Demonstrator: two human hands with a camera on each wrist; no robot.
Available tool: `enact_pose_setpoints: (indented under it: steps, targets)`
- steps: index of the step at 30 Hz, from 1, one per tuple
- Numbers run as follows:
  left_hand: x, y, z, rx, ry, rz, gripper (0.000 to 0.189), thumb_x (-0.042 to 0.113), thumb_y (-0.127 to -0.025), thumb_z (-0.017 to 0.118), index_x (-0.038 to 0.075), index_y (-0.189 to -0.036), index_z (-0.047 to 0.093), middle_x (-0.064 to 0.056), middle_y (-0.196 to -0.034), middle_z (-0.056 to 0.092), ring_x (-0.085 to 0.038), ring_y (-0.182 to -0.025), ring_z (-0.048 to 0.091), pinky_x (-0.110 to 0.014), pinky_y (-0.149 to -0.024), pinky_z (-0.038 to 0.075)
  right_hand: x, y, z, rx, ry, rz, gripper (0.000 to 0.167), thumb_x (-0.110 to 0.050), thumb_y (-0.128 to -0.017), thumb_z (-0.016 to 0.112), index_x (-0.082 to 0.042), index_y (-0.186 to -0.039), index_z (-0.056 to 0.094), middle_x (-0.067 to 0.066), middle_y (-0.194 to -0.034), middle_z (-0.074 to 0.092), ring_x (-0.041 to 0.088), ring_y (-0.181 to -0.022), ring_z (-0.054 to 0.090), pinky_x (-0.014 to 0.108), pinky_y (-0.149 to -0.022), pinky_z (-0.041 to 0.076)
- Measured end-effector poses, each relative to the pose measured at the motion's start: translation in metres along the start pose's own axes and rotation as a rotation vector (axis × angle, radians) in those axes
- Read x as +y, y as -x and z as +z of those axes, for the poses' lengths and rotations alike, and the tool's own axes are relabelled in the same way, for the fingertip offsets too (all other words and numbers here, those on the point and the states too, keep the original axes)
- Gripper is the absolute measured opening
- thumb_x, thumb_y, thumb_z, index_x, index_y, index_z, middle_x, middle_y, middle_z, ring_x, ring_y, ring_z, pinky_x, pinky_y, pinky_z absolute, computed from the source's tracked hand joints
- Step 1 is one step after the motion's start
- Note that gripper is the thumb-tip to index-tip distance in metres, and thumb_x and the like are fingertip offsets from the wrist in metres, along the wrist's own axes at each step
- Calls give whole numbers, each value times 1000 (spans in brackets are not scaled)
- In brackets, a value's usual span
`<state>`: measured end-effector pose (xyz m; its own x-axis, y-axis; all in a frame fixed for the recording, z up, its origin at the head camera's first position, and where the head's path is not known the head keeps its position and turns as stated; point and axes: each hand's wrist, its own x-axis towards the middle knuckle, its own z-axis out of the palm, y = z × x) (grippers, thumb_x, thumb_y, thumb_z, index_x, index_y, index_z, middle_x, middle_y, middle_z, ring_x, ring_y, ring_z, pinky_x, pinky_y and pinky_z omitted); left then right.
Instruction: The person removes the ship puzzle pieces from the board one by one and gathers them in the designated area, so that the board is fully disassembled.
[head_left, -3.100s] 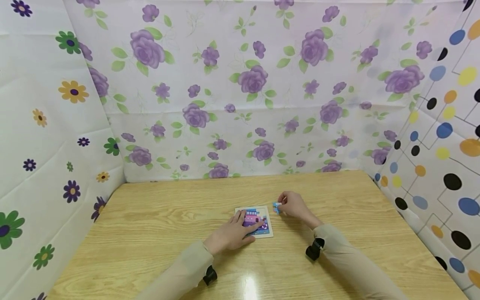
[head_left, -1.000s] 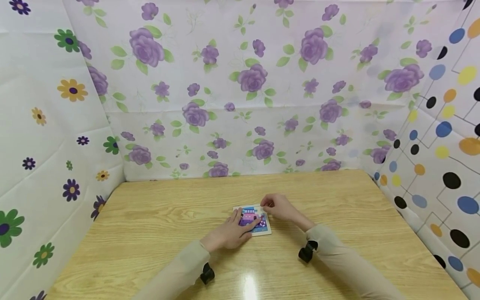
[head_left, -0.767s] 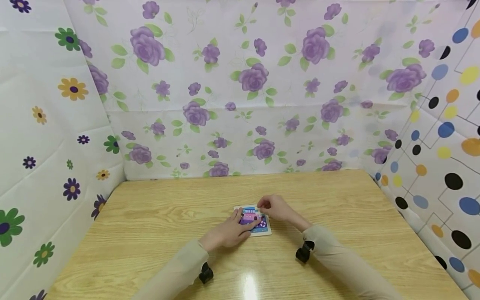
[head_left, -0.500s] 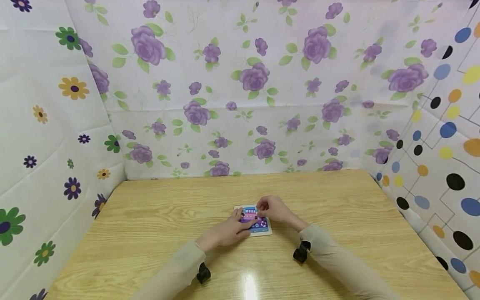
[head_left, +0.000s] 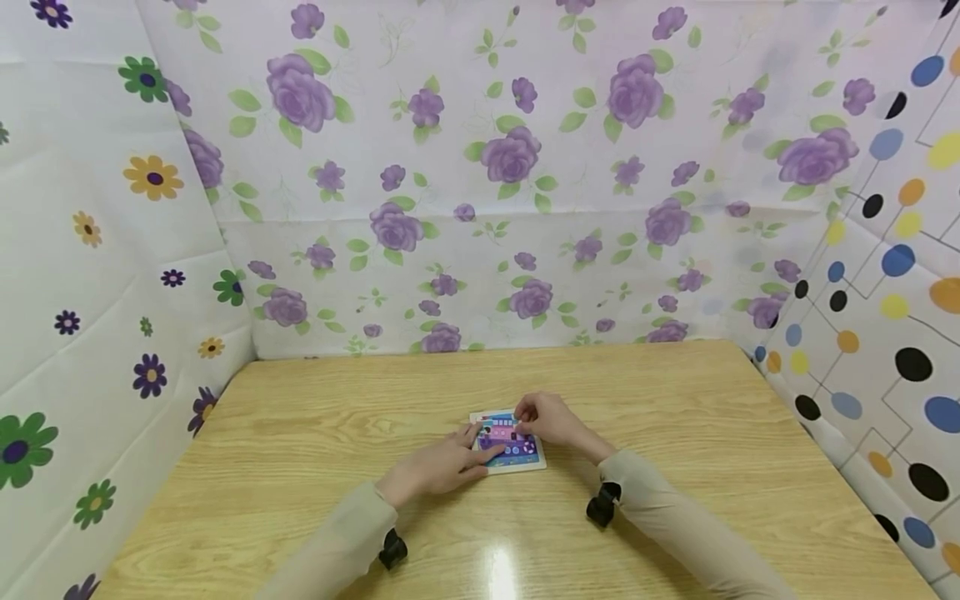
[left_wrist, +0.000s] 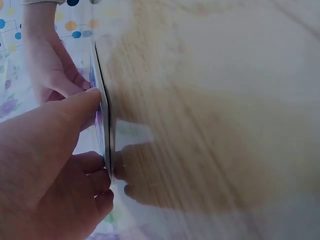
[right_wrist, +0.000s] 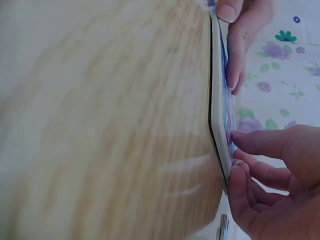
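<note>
A small jigsaw puzzle board (head_left: 517,468) with a white rim lies flat on the table; its picture is pink, purple and blue. My left hand (head_left: 441,463) rests at the board's left side, with some fingers on the picture. In the left wrist view the thumb (left_wrist: 92,100) touches the board's edge. At the upper right corner, my right hand (head_left: 553,419) has thumb and fingers curled together at the picture. They pinch a puzzle piece there, mostly covered by the fingers. The right wrist view shows the fingertips (right_wrist: 239,172) against the board.
Beside the board in the right wrist view is a small loose flat piece (right_wrist: 223,227), cut off by the frame edge. The wooden table (head_left: 360,400) reaches back to a flowered cloth (head_left: 465,250). Patterned cloths also hang at left and right.
My right hand has carried the light blue puzzle piece from the table left onto the board's upper right corner. My left hand has slid left, uncovering more of the picture.
</note>
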<state>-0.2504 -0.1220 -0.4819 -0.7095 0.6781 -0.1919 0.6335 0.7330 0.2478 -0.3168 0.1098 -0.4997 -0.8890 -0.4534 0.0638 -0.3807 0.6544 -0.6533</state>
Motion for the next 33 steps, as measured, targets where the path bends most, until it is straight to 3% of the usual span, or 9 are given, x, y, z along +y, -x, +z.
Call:
enact_pose_setpoints:
  steps: [7, 18, 26, 33]
  targets:
    - [1, -2, 2, -4, -45, -5, 48, 39, -105, 36, 29, -151, 32, -23, -160, 15, -37, -148, 20, -47, -118, 29, -6, -1, 3, 8, 2, 61, 11, -9, -84, 74, -3, -90, 67, 2, -78, 62, 10, -69, 53, 22, -62, 46]
    - [5, -2, -3, -29, 2, -22, 47, 35, -105, 38, 26, -151, 35, -26, -158, 17, -38, -147, 21, -48, -118, 27, -5, -2, 8, 25, -20, 84, 6, -5, -88, 67, -4, -90, 62, 3, -77, 59, 11, -67, 52, 21, -58, 43]
    - [6, -1, -3, -40, 27, -34, 47, 36, -104, 41, 27, -150, 35, -25, -159, 15, -38, -147, 20, -49, -118, 27, -5, 1, 5, 42, -93, 82, 7, -5, -88, 67, -6, -86, 61, 3, -79, 61, 11, -70, 54, 21, -62, 46]
    - [5, 1, -3, -52, 17, -37, 49, 38, -104, 40, 28, -152, 32, -22, -160, 12, -38, -148, 18, -52, -115, 31, -5, 4, -2, 67, -197, 132, 5, -7, -90, 66, -5, -89, 62, 5, -80, 60, 13, -68, 53, 23, -58, 44]
